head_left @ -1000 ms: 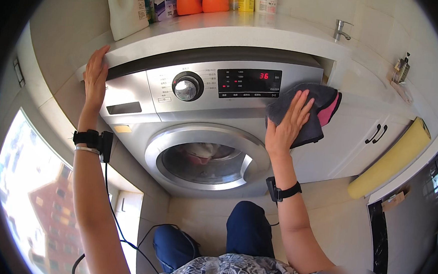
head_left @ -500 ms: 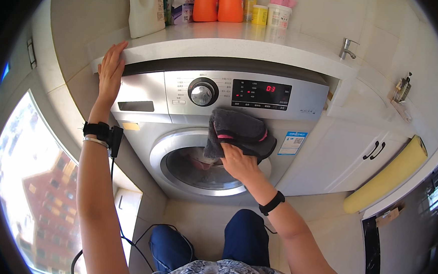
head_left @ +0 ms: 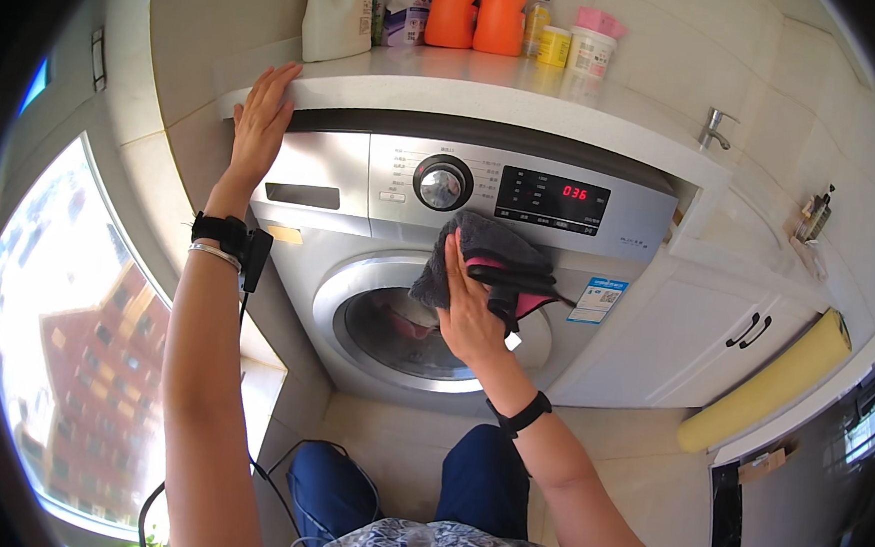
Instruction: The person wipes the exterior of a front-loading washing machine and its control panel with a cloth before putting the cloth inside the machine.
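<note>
My right hand (head_left: 470,316) presses a dark grey cloth (head_left: 498,239) with pink and black edging against the front of a silver washing machine (head_left: 610,234), just under its control panel. Its fingers reach up along the cloth, which bunches beside them and covers the upper rim of the round door (head_left: 330,317). My left hand (head_left: 258,127) lies with fingers stretched out at the left end of the white countertop (head_left: 408,93), over the machine's top left corner. Nothing shows in that hand. Behind the door glass, light-coloured laundry is partly visible.
Bottles and tubs stand on the countertop, among them a white jug (head_left: 338,17) and two orange bottles (head_left: 500,17). To the right are a faucet (head_left: 715,128), a white cabinet (head_left: 675,328) and a yellow roll (head_left: 766,384). A black cable (head_left: 274,484) hangs by my left arm.
My right hand has shifted up over the cloth, its fingers now straighter. The cloth has folded over, baring more black and pink edging. My left hand stays at the counter; the whole view has shifted.
</note>
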### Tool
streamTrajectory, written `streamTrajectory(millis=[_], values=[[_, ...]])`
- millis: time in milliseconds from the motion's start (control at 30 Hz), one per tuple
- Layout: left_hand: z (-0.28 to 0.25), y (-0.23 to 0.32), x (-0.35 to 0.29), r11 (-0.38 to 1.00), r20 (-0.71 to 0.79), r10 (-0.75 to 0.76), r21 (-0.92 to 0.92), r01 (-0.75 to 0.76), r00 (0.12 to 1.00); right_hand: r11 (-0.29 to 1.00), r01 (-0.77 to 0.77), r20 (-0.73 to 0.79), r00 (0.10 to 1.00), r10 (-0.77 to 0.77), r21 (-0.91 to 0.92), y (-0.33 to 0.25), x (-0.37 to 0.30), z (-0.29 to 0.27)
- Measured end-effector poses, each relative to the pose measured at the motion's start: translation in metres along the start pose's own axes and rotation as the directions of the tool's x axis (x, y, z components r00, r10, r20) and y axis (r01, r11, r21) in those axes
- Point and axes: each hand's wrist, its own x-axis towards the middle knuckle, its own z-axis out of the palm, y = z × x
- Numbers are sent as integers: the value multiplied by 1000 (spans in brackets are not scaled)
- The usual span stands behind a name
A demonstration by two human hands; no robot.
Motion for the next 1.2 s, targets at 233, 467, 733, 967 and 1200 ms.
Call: streamTrajectory(millis=[233,467,733,967,1200], values=[[-30,43,-51,998,-62,-25,-63,21,998,954,-248,-92,967,236,-165,61,-50,-42],[0,99,-163,723,317,-255,-565,398,913,991,15,-155,987,-36,-135,-4,-13,-3],[30,118,-206,32,811,-322,-507,862,489,447,-204,261,963,-68,871,-53,17,0],[14,154,-217,-745,889,-17,-316,588,457,462,-191,331,912,-242,866,-62,1,-19],[-27,162,-177,-791,744,-326,-552,263,582,842,39,-56,998,-10,538,-31,36,-180]])
